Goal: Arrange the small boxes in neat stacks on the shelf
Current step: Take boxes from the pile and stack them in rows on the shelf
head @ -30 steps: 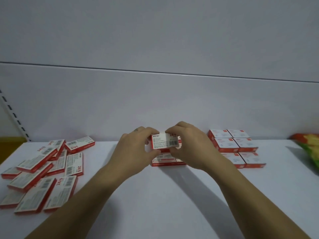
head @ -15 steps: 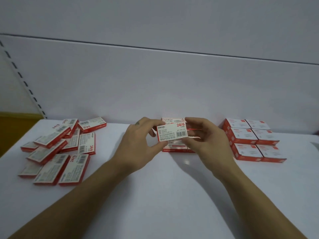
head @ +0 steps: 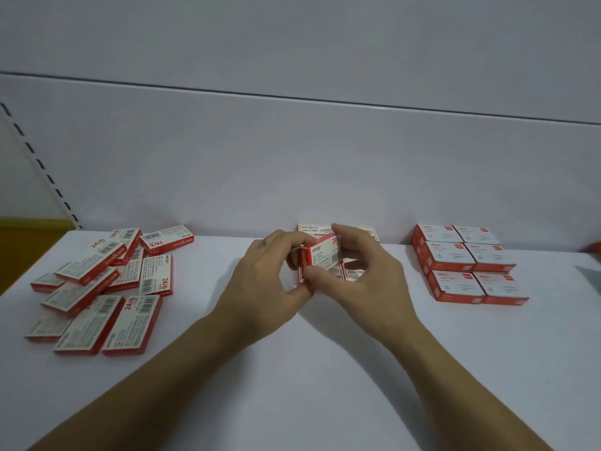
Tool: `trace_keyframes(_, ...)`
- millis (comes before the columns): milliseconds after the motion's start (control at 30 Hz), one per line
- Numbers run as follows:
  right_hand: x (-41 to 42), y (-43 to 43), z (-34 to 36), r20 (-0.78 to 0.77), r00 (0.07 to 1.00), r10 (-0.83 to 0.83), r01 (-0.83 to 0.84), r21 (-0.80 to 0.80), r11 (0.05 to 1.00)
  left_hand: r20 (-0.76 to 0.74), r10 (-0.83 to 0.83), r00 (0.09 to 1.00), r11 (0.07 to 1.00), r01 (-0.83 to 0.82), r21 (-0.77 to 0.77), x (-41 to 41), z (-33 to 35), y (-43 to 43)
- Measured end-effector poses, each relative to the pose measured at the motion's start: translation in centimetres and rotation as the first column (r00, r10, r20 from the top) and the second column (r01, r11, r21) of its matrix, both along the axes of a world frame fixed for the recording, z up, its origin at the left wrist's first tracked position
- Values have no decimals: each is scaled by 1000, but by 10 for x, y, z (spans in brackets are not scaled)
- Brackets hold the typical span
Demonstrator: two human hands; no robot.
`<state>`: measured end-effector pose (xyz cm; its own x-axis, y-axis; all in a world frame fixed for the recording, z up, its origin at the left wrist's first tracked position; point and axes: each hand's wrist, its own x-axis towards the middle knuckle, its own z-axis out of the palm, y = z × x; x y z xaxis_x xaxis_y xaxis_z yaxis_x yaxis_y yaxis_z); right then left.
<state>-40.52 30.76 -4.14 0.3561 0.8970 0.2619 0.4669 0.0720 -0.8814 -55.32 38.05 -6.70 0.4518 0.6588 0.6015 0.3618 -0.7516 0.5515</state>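
Note:
My left hand and my right hand both pinch one small red-and-white box, held tilted just above the middle group of boxes near the back wall. Those boxes lie flat and are partly hidden by my fingers. A loose, untidy pile of the same boxes lies on the left of the white shelf. A neat block of stacked boxes stands on the right.
The white back panel rises right behind the boxes. A slotted upright runs down at the far left, with a yellow surface beyond the shelf's left edge. Something red shows at the right edge.
The held box has turned from facing me flat to a tilted pose with its red end towards me, and both hands have closed in around it. The view has shifted slightly.

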Motion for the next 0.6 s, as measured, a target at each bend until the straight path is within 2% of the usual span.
trace_keyframes(100, -1, 2, -3, -14, 1000, 11, -11, -31, 999, 17, -19, 1000, 998, 18, 64, 1, 0, -1)
trace_keyframes(200, 3, 5, -5, -203, 973, 112, -126, -53, 991, -7, -47, 999, 997, 48, 58, 1, 1, 0)
trace_keyframes(267, 5, 5, -2, -419, 882, 217, -250, -23, 968, -18, -62, 998, 998, 63, 3, 0, 2, 3)
trace_keyframes(333, 5, 4, 0, -600, 734, 317, -362, 48, 931, -18, -80, 997, 995, 79, -68, -1, 2, 5)
trace_keyframes(400, 6, 4, 0, -728, 592, 346, -409, 98, 907, -14, -89, 996, 983, 86, -163, -2, 3, 5)
trace_keyframes(467, 9, 6, -1, -781, 524, 339, -417, 111, 902, 11, -96, 995, 964, 96, -248, -2, 4, 3)
trace_keyframes(533, 10, 8, -2, -759, 577, 301, -385, 71, 920, 63, -89, 994, 950, 104, -295, -2, 6, 1)
trace_keyframes(600, 9, 9, -1, -669, 701, 246, -317, 16, 948, 106, -80, 991, 945, 109, -309, -2, 8, 0)
